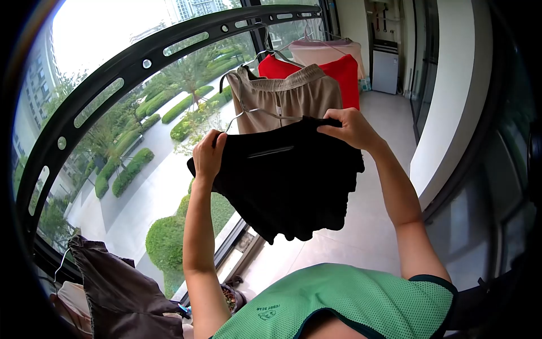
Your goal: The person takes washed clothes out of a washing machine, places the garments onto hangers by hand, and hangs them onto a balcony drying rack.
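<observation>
A black cloth garment with a scalloped hem (288, 181) is held up by its top edge, spread between two bare hands at the centre of the view. Its left end is pinched in the closed fingers of the left hand (208, 152); its right end is gripped between thumb and bent fingers by the right hand (351, 129). A silver wire hanger (280, 117) can be seen at the top edge, between the hands. Just beyond, a beige garment with a gathered waistband (282, 93) is hung, partly covering a bright red garment (347, 85). Overhead, the left side is crossed by a curved, slotted black metal bar (158, 57). At lower left, a dark brown garment (124, 288) is seen. A green mesh top (339, 299) is worn by the person.
</observation>
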The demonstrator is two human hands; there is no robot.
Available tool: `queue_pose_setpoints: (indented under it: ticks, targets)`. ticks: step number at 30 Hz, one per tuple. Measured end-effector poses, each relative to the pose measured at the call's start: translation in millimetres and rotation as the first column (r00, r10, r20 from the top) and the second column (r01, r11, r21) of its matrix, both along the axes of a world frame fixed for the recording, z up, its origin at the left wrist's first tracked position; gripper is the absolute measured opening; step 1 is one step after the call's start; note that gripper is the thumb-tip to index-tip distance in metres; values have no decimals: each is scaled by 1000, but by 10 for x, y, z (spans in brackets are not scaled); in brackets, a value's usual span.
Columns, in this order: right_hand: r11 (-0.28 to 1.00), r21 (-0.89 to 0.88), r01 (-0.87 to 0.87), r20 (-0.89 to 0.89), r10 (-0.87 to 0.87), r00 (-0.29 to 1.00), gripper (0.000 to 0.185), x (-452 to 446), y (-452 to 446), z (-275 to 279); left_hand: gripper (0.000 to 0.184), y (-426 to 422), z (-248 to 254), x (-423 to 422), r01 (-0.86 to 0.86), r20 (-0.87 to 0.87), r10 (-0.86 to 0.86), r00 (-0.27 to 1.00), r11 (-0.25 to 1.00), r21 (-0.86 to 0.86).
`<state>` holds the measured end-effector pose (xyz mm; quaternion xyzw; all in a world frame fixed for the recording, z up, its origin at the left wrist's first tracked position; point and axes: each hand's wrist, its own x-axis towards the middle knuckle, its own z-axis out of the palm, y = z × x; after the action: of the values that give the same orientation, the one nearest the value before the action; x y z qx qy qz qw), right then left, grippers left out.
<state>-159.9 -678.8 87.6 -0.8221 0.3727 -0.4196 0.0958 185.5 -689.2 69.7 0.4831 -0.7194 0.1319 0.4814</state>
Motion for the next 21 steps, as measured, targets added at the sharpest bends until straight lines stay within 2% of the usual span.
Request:
queue_pose_setpoints:
  ticks: [2, 4, 5, 6, 7, 9, 13, 15, 16, 18, 21]
  targets:
    - [997, 46, -56, 30, 54, 998, 32, -94, -106, 30, 29, -33, -14, -34, 3, -38, -3, 999, 1000, -7]
    - [991, 82, -110, 62, 105, 993, 33, -137, -259, 93, 33, -25, 1, -65, -90, -36, 92, 995, 994, 60]
    - [988, -142, 62, 161, -39, 986, 34, -116, -365, 121, 33, -43, -7, -71, -91, -36, 93, 995, 994, 57]
    - [908, -336, 250, 286, -154, 946, 36, -97, -473, 152, 35, -67, -28, -67, -111, -21, 112, 993, 993, 44]
    - [909, -335, 249, 287, -153, 946, 36, -94, -585, 192, 37, -73, -48, -63, -131, -6, 132, 991, 991, 33]
    - [664, -613, 429, 247, -355, 902, 44, -91, -810, 285, 37, -54, -55, -77, -168, 11, 168, 986, 985, 33]
    - [681, -575, 454, 183, -434, 882, 49, 26, -1089, 393, 38, -43, -98, -46, -214, -14, 214, 977, 977, 0]
    - [740, -486, 464, 99, -481, 871, 48, 86, -1155, 451, 38, -39, -107, -2, -228, -32, 228, 973, 974, 19]
    - [741, -487, 462, 101, -477, 873, 48, 100, -1187, 484, 37, -33, -107, 20, -237, -49, 238, 970, 971, 41]
    - [871, -275, 407, -88, -445, 891, 41, 114, -1250, 552, 37, -24, -98, 50, -233, -68, 234, 970, 972, 31]
    - [923, -231, 308, -142, -345, 928, 33, 100, -1453, 520, 35, -20, -35, -1, -221, -115, 224, 968, 975, 39]
